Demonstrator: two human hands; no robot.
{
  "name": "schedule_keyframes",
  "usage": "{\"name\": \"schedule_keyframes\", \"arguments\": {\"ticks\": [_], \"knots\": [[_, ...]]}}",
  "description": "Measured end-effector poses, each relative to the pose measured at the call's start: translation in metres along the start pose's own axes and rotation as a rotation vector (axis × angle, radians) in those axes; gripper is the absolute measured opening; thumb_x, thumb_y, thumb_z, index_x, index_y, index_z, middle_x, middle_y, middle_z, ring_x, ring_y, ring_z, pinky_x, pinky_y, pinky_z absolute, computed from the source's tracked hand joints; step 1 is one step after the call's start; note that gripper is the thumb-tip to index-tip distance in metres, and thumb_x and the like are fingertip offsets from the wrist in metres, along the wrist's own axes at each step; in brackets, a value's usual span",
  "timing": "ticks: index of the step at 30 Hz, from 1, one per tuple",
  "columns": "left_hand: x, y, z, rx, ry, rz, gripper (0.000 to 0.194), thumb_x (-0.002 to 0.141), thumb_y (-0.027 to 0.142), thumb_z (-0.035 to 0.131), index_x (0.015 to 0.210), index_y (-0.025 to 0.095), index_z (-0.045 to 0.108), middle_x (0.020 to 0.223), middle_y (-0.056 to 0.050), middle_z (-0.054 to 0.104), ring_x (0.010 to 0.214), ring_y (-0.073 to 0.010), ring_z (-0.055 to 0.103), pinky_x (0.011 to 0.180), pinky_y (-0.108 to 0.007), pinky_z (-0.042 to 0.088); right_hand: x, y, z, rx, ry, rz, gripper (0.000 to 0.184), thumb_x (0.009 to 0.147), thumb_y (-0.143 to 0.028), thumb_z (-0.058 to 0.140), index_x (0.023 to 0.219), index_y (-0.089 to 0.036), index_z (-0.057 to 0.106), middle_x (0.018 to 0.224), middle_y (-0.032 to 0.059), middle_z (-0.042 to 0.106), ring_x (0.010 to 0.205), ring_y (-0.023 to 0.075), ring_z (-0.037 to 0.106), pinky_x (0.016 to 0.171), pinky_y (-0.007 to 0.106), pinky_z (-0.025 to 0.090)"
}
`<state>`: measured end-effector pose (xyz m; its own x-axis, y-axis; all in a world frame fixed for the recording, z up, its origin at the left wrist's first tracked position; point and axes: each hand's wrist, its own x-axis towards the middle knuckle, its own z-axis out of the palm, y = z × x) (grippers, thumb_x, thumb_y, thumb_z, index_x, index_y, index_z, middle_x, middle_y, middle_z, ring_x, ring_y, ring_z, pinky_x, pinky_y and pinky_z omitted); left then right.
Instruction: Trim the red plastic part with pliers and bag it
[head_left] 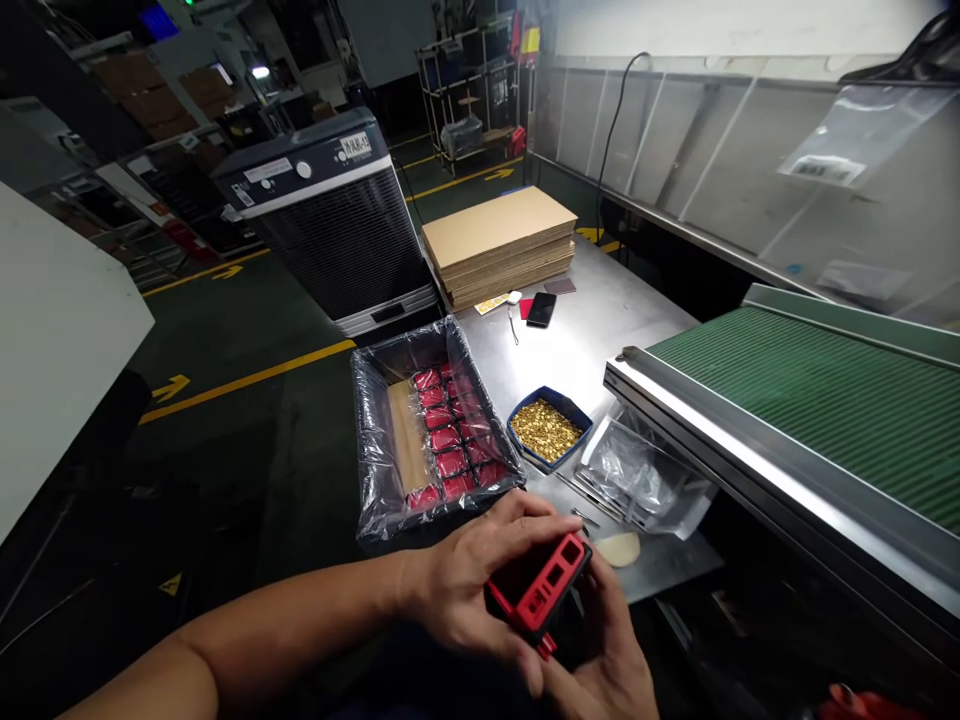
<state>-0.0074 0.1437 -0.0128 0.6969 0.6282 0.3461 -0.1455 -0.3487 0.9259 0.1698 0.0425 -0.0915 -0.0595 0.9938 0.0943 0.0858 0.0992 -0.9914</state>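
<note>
Both my hands hold one small red plastic housing point(541, 585) with rectangular openings, low in the view in front of the steel table point(592, 330). My left hand point(465, 585) wraps it from the left, thumb along its top. My right hand point(607, 650) cups it from below and the right. Just beyond stands a cardboard box lined with a clear plastic bag point(375, 440), with rows of several red housings point(454, 440) packed inside. A blue tray of small brass parts point(546, 428) sits to the box's right.
Clear plastic bags point(637, 470) lie by a green ribbed conveyor point(825, 400) at the right. A stack of flat cardboard sheets point(499, 240) and a black phone point(541, 308) are at the table's far end. A grey fan unit point(330, 220) stands on the floor behind.
</note>
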Motion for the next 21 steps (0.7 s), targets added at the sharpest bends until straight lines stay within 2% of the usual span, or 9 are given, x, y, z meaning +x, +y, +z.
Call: {"name": "schedule_keyframes", "arguments": {"ticks": [3,5,9,12,17,21], "knots": [[0.003,0.008,-0.002,-0.011,-0.025,0.032,0.090,0.082,0.057,0.082,0.151,0.015,0.042,0.133,-0.021,0.046,0.125,-0.0406,0.042,0.110,-0.052,0.037,0.003,-0.005,0.006,-0.078,0.117,-0.107,0.075,0.086,-0.032,0.067,0.151,-0.029,0.030,0.145,0.0091,0.043,0.134,0.0220,0.047,0.109,0.030,0.047],[0.004,0.013,-0.002,-0.018,-0.046,0.023,0.084,0.085,0.055,0.079,0.150,0.015,0.043,0.137,-0.021,0.043,0.130,-0.0423,0.038,0.113,-0.054,0.032,0.007,-0.008,0.006,-0.122,0.164,-0.184,0.075,0.085,-0.029,0.067,0.150,-0.024,0.032,0.144,0.0110,0.043,0.135,0.0232,0.046,0.109,0.032,0.047],[0.006,0.016,-0.001,-0.022,-0.055,0.041,0.081,0.086,0.051,0.077,0.150,0.015,0.043,0.140,-0.021,0.041,0.133,-0.0428,0.035,0.114,-0.055,0.031,0.013,-0.008,0.001,-0.128,0.174,-0.256,0.078,0.082,-0.025,0.069,0.151,-0.021,0.033,0.145,0.0138,0.041,0.136,0.0283,0.044,0.111,0.042,0.044],[0.006,0.016,0.000,-0.023,-0.052,0.038,0.081,0.086,0.049,0.078,0.151,0.016,0.042,0.141,-0.021,0.042,0.133,-0.0422,0.035,0.114,-0.055,0.032,0.014,-0.004,-0.003,-0.141,0.167,-0.262,0.077,0.082,-0.026,0.069,0.150,-0.021,0.033,0.146,0.0145,0.041,0.135,0.0301,0.044,0.110,0.044,0.044],[0.006,0.013,0.000,-0.023,-0.031,0.021,0.085,0.085,0.054,0.081,0.150,0.016,0.043,0.140,-0.021,0.042,0.132,-0.0416,0.036,0.112,-0.054,0.034,0.010,-0.008,-0.002,-0.175,0.147,-0.224,0.072,0.084,-0.028,0.067,0.148,-0.022,0.035,0.144,0.0115,0.043,0.134,0.0248,0.045,0.110,0.034,0.045],[-0.005,0.001,-0.003,0.023,0.028,-0.062,0.095,0.073,0.061,0.089,0.147,0.020,0.048,0.128,-0.019,0.050,0.118,-0.0364,0.049,0.104,-0.046,0.044,0.007,-0.001,0.003,-0.123,0.054,-0.174,0.076,0.081,-0.032,0.072,0.146,-0.028,0.033,0.140,0.0075,0.048,0.127,0.0209,0.054,0.103,0.027,0.050]]}}
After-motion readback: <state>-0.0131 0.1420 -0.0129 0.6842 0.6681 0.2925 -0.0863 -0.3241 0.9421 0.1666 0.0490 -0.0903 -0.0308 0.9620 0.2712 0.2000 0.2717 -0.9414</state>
